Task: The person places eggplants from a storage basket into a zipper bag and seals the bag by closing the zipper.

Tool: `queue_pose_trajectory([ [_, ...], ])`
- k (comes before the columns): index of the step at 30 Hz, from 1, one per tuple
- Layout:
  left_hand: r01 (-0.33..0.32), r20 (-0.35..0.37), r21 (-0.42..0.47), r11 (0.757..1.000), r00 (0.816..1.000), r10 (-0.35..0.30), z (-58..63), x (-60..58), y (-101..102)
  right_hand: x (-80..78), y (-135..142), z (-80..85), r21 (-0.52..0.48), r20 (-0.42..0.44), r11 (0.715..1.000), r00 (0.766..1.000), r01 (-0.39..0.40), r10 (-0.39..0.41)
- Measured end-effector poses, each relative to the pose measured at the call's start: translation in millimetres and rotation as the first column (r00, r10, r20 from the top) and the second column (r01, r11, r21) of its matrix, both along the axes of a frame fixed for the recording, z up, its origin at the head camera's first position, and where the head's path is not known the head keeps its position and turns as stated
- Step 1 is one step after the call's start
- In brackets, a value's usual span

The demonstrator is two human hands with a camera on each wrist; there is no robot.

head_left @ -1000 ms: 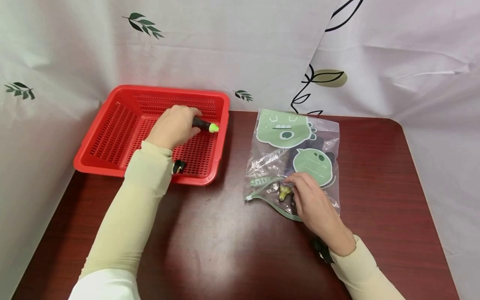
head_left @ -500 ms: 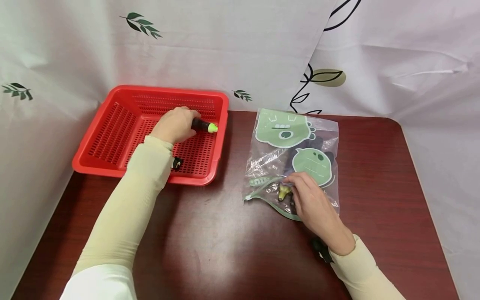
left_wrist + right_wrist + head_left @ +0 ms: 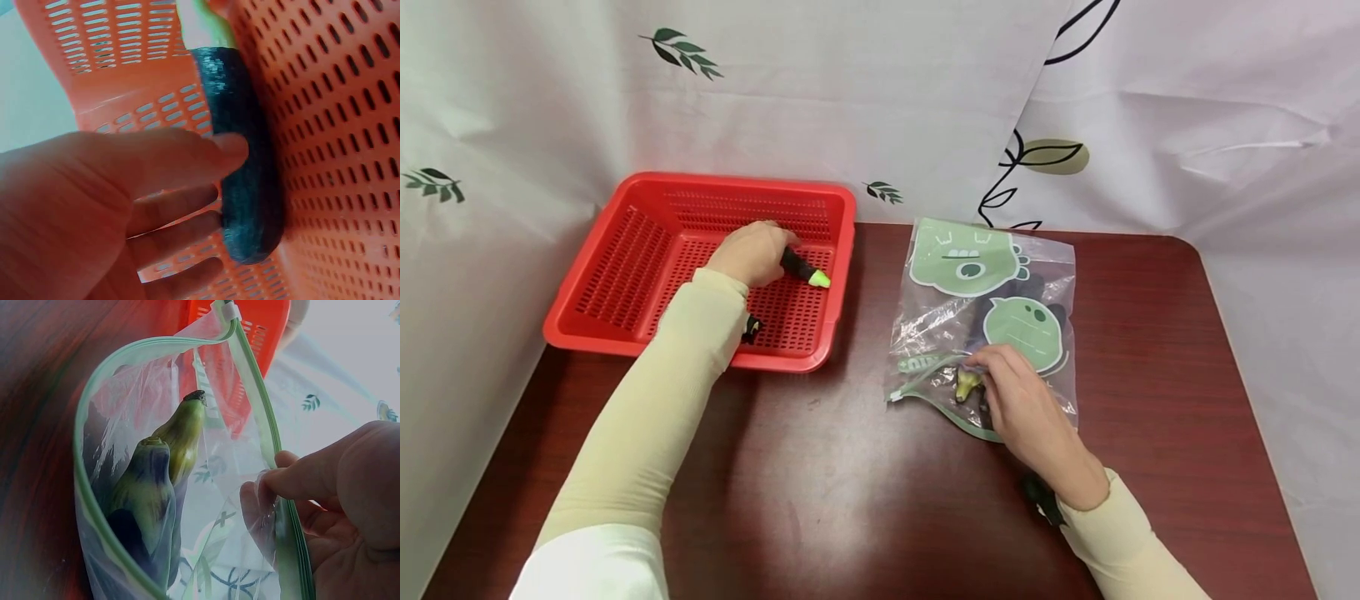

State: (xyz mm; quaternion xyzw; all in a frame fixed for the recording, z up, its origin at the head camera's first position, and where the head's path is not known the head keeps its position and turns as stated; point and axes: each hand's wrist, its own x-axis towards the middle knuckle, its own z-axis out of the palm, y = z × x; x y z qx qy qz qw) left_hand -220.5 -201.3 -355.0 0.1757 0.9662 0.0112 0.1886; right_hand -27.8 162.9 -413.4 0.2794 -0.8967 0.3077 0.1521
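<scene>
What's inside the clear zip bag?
Two eggplants show through the open mouth of the zip bag. Green prints partly cover dark shapes deeper in, so anything further can't be made out.

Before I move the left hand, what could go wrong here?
The left hand holds the eggplant toward its blunt end, so the free green end might swing or catch the wall of the basket.
The right hand pinches one edge of the bag; if that grip slips, its mouth could sag shut.
The two bagged eggplants have their stems near the mouth, so they might crowd a third.
</scene>
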Motion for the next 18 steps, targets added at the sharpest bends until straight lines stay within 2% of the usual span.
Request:
queue_pose_trajectory([
  [9,0.050,-0.017,-0.059,0.997,0.999,-0.051,-5.4,-6.7,-4.2,0.1,-0.9,-0.8,-0.005,-0.009,1.000,1.000,-0.003,0.003],
  [18,0.052,-0.064,-0.095,0.994,0.996,-0.058,-7.4,-3.2,-1.2,-0.4,0.5,-0.7,-0.010,-0.009,1.000,1.000,-0.006,0.006],
])
